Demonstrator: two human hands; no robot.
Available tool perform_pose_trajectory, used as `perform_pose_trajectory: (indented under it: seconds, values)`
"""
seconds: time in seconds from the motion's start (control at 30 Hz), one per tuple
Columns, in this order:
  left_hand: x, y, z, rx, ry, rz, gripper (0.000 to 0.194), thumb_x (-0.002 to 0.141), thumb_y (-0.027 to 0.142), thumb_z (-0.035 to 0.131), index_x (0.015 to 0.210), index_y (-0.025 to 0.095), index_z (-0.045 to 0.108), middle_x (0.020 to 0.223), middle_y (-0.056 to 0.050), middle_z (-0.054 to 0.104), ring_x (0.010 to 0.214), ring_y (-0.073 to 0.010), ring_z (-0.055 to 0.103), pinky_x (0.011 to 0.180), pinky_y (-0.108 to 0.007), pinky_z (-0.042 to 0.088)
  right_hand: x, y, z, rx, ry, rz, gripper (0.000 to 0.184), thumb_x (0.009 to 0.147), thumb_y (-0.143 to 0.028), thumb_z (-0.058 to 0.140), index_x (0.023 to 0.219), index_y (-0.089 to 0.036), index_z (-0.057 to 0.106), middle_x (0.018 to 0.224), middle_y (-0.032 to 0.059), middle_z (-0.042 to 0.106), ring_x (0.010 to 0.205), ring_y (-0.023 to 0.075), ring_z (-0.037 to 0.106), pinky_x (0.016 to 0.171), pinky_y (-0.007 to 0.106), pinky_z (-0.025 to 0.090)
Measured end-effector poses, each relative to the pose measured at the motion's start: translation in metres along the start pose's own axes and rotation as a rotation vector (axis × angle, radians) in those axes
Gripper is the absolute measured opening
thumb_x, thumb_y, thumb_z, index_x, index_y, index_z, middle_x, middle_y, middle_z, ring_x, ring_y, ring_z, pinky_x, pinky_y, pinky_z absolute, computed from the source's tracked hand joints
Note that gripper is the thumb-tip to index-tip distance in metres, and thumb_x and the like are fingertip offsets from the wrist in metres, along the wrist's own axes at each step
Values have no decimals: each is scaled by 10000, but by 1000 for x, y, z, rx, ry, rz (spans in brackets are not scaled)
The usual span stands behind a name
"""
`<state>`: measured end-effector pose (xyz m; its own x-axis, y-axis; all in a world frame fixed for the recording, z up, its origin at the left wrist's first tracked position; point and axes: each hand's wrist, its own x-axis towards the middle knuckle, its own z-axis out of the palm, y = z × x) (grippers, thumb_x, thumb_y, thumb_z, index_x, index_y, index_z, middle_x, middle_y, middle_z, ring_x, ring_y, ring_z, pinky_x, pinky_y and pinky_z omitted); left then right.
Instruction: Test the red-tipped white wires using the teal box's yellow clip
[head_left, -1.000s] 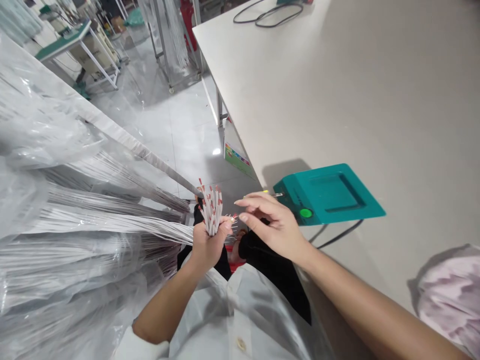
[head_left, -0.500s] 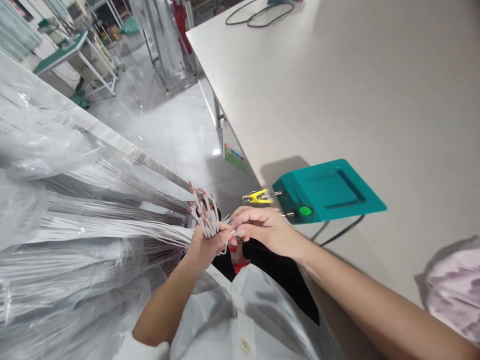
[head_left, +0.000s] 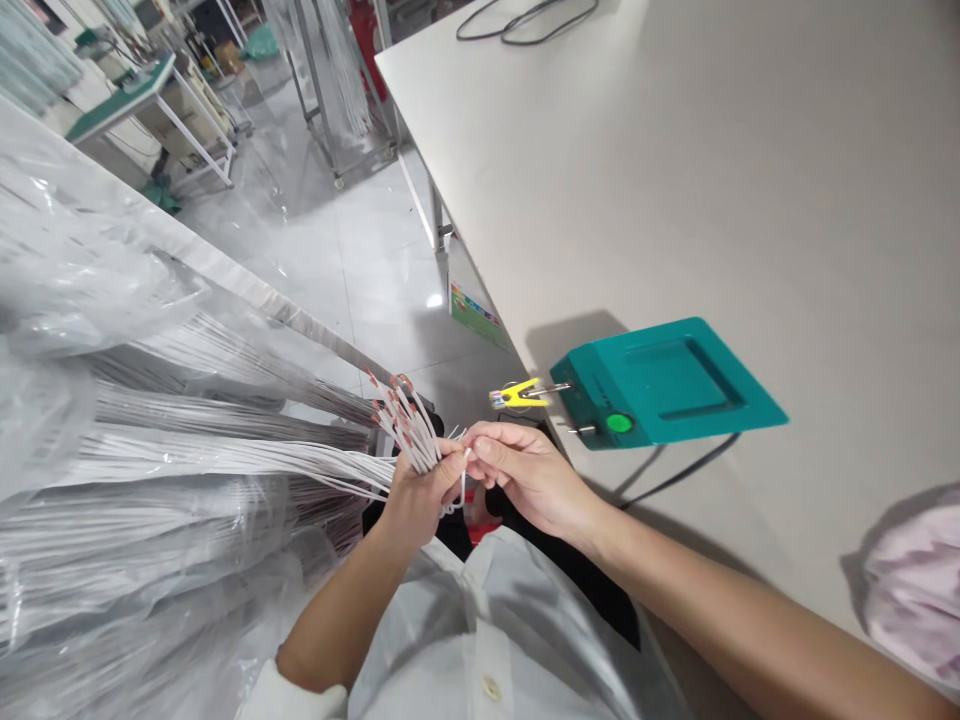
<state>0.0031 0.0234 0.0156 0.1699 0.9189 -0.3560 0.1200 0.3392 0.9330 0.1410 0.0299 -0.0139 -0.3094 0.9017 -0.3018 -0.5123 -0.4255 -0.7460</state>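
Note:
My left hand (head_left: 421, 492) is closed round a bundle of white wires (head_left: 409, 425), whose reddish-brown tips fan out above the fist. Fingertips of my right hand (head_left: 517, 465) pinch a single white wire (head_left: 466, 462) beside the left thumb; its end is hidden by the fingers. Both hands nearly meet in front of my body. Just beyond the right hand, a teal box (head_left: 667, 385) with a green button rests at the table edge. A yellow clip (head_left: 519, 395) is on one of its metal posts.
Long bundles of white wires (head_left: 225, 450) in clear plastic lie on a rack to the left. The pale table (head_left: 600, 200) spans the right side, with a black cable (head_left: 525, 25) at its far end and pink cloth (head_left: 919, 590) at the right. A wheeled rack (head_left: 330, 100) stands behind.
The wire bundle in my left hand has tilted slightly left. My right hand has shifted a little and still pinches near the left thumb. The view has moved slightly.

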Motion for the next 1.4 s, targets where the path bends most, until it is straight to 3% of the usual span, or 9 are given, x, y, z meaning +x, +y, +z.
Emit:
perform_pose_trajectory:
  seconds: [0.1,0.27,0.33,0.5,0.57,0.7,1.03,1.2,1.4]
  values:
    - [0,-3,0,54,44,57,264,764,401,553,656,177,643,503,12,489,412,-77,339,449,-240,325,-1,-2,1,-173,25,-127,190,747,-362,642,725,-175,664,577,-12,560,520,89,505,480,220,394]
    - [-1,-10,9,11,134,42,244,779,360,550,676,160,645,478,33,461,427,-71,344,462,-220,324,-2,-8,-1,-911,175,-721,108,782,-200,573,708,-182,649,672,29,577,621,127,547,581,266,456]
    - [-1,-13,13,-13,194,35,243,794,348,541,684,152,633,432,58,400,402,-59,312,436,-206,292,-3,-8,-4,-1073,199,-833,118,789,-154,551,717,-183,640,685,33,580,634,125,550,587,255,456]
    - [0,-15,14,-64,328,49,251,793,360,558,695,139,626,427,68,391,389,-45,304,421,-189,286,-5,-4,-10,-1145,71,-896,124,798,-128,517,801,-189,625,757,39,583,654,118,554,580,240,467]
    - [0,-15,12,-57,333,49,257,792,367,558,700,138,632,433,64,408,386,-45,303,416,-191,289,-5,-4,-11,-1140,105,-908,118,800,-142,524,836,-195,623,784,45,589,689,132,563,615,261,479]
    - [0,-16,12,8,315,53,236,781,347,562,708,144,658,430,50,434,393,-61,343,440,-208,323,-1,-10,-11,-959,233,-738,135,843,-200,503,876,-205,633,817,49,610,778,158,588,679,297,494]
    - [-1,-14,19,43,277,34,178,749,262,569,626,157,643,417,51,422,407,-73,373,457,-209,357,1,-4,-4,-633,169,-406,157,777,-332,611,707,-195,641,710,36,613,645,146,581,588,289,494]
    - [-3,-14,25,64,329,42,166,747,243,556,643,159,656,483,35,515,466,-92,459,510,-217,401,-1,-2,-5,-884,201,-622,134,803,-226,572,691,-194,639,681,21,604,636,128,572,596,259,474]
    - [-3,-17,29,88,365,78,157,755,221,543,731,147,680,708,-27,661,706,-160,593,675,-249,464,-4,-1,-15,-1404,218,-976,109,800,-186,546,809,-182,654,789,62,637,663,142,593,590,256,472]
